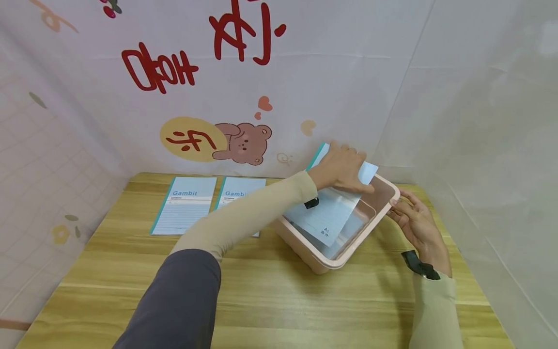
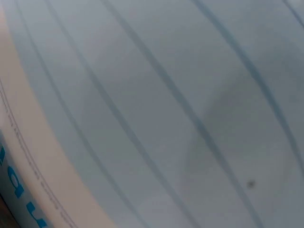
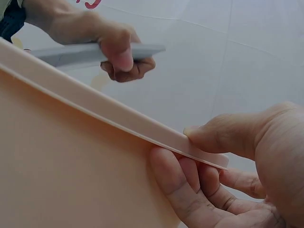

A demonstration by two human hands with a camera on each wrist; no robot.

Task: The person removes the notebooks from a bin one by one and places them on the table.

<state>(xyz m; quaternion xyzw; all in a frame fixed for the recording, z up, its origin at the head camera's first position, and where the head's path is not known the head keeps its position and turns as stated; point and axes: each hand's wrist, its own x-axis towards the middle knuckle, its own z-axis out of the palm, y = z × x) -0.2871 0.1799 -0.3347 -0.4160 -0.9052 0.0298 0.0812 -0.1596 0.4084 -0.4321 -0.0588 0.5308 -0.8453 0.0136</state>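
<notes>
My left hand (image 1: pixel 341 167) grips a light blue notebook (image 1: pixel 324 215) with a teal spine, tilted over the opening of a pink plastic bin (image 1: pixel 301 247). In the right wrist view, the left hand (image 3: pixel 121 52) pinches the notebook (image 3: pixel 71 54) between thumb and fingers, above the rim. The ruled cover (image 2: pixel 156 118) fills the left wrist view. With thumb on top and fingers beneath, my right hand (image 1: pixel 414 220) pinches the bin's rim (image 3: pixel 118 116) at its right corner. Another pale blue flat thing (image 1: pixel 350 227) lies inside the bin, partly hidden by the held notebook.
Two "Gambit" notebooks lie on the wooden table (image 1: pixel 261 300) to the left: one in full view (image 1: pixel 185 206), the other (image 1: pixel 244 186) partly under my left forearm. A printed white cloth (image 1: pixel 331 72) stands behind the table, and pale sheets flank both sides.
</notes>
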